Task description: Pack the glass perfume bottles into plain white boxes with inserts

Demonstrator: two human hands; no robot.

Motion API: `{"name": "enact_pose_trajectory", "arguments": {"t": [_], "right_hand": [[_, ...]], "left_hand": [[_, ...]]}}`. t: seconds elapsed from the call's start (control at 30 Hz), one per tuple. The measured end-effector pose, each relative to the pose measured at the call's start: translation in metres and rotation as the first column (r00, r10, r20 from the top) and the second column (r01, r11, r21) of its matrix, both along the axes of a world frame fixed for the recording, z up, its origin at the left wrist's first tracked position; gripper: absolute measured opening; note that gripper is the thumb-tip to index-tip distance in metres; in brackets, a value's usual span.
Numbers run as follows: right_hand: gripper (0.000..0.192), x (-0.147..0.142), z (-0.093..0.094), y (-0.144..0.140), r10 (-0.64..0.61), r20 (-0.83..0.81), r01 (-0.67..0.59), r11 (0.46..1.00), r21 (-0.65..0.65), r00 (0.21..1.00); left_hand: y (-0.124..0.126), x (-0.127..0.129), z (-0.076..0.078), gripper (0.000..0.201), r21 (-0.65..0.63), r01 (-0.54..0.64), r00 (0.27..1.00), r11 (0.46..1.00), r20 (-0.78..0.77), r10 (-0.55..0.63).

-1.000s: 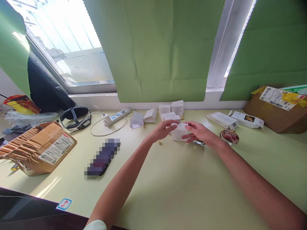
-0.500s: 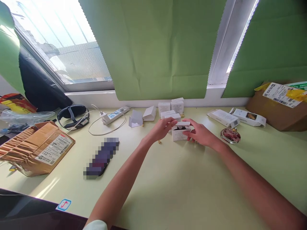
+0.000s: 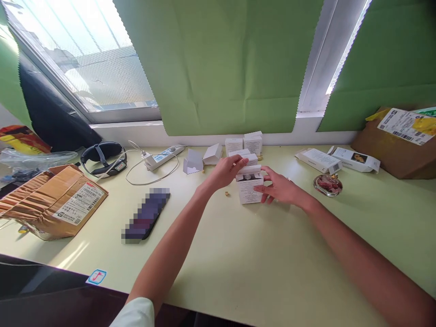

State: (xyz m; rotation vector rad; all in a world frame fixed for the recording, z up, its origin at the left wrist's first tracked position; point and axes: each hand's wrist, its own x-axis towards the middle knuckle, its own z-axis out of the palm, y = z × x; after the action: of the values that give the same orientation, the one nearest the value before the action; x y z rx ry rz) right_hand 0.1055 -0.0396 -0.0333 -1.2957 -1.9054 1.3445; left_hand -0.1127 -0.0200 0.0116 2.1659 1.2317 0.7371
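A small white printed box [image 3: 250, 192] stands in front of me with its top flap raised and dark contents showing in the gap. My right hand [image 3: 276, 186] grips its right side, thumb in front and fingers around the edge. At the upper left corner, my left hand [image 3: 226, 172] has its fingers closed by the raised flap; its fingertips partly hide the contact. Directly behind stand more white boxes [image 3: 252, 141], partly covered by my left hand. A tiny gold cap-like piece [image 3: 226, 193] lies on the table just left of the box.
An opened white carton [image 3: 213, 154] and a grey-white folded card [image 3: 193, 162] lie left of the boxes. Farther left are a power strip [image 3: 163, 157], headset [image 3: 104, 159], phone [image 3: 148, 215] and brown parcel [image 3: 81, 202]. To the right sit a round glass bottle [image 3: 328, 185], two cartons [image 3: 318, 161] and a large parcel [image 3: 388, 150].
Both hands and the white box have shifted slightly left, and more of the box's front now shows. My view has tilted down a little.
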Motion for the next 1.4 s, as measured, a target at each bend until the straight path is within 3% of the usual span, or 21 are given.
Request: {"name": "enact_pose_trajectory", "arguments": {"t": [0.07, 0.13, 0.2, 0.3, 0.4, 0.5, 0.67, 0.83, 1.27, 1.4], "right_hand": [[0.064, 0.0, -0.005, -0.001, 0.05, 0.047, -0.049, 0.999, -0.007, 0.998], [0.06, 0.001, -0.012, 0.0, 0.117, 0.095, -0.116, 0.993, -0.021, 0.989], [0.056, 0.001, -0.019, 0.0, 0.135, 0.121, -0.134, 0.991, -0.018, 0.983], [0.057, -0.001, -0.021, -0.001, 0.074, 0.091, -0.069, 0.996, -0.059, 0.993], [0.063, -0.003, -0.009, -0.005, 0.053, -0.013, -0.055, 0.981, -0.185, 0.999], [0.066, 0.001, 0.011, -0.011, 0.109, -0.159, -0.145, 0.96, -0.24, 0.981], [0.093, 0.007, 0.034, -0.017, 0.236, -0.314, -0.275, 0.958, -0.086, 0.92], [0.063, 0.004, 0.036, -0.016, 0.267, -0.333, -0.242, 0.963, 0.117, 0.904], [0.048, -0.006, 0.036, -0.024, 0.162, -0.146, -0.12, 0.957, 0.264, 0.976], [0.05, -0.009, 0.041, -0.029, 0.171, -0.114, -0.131, 0.947, 0.293, 0.979]], "left_hand": [[-0.004, -0.004, 0.006, 0.044, -0.098, 0.092, 0.991, 0.991, -0.09, -0.101], [-0.006, -0.006, 0.008, 0.06, -0.199, 0.164, 0.972, 0.966, -0.137, -0.193], [-0.005, -0.006, 0.006, 0.06, -0.215, 0.187, 0.965, 0.958, -0.144, -0.221], [-0.001, -0.007, -0.001, 0.046, -0.174, 0.142, 0.983, 0.974, -0.091, -0.159], [0.005, -0.011, -0.008, 0.045, -0.336, 0.133, 0.99, 0.932, 0.094, -0.107], [0.011, -0.017, -0.011, 0.046, -0.472, 0.135, 0.969, 0.871, 0.248, -0.017], [0.016, -0.024, -0.006, 0.044, -0.533, 0.11, 0.913, 0.839, 0.387, 0.127], [0.013, -0.021, 0.0, 0.042, -0.545, 0.122, 0.865, 0.83, 0.468, 0.181], [0.01, -0.023, 0.002, 0.038, -0.552, 0.163, 0.861, 0.818, 0.484, 0.154], [0.011, -0.022, 0.004, 0.036, -0.581, 0.158, 0.834, 0.798, 0.512, 0.207]]}}
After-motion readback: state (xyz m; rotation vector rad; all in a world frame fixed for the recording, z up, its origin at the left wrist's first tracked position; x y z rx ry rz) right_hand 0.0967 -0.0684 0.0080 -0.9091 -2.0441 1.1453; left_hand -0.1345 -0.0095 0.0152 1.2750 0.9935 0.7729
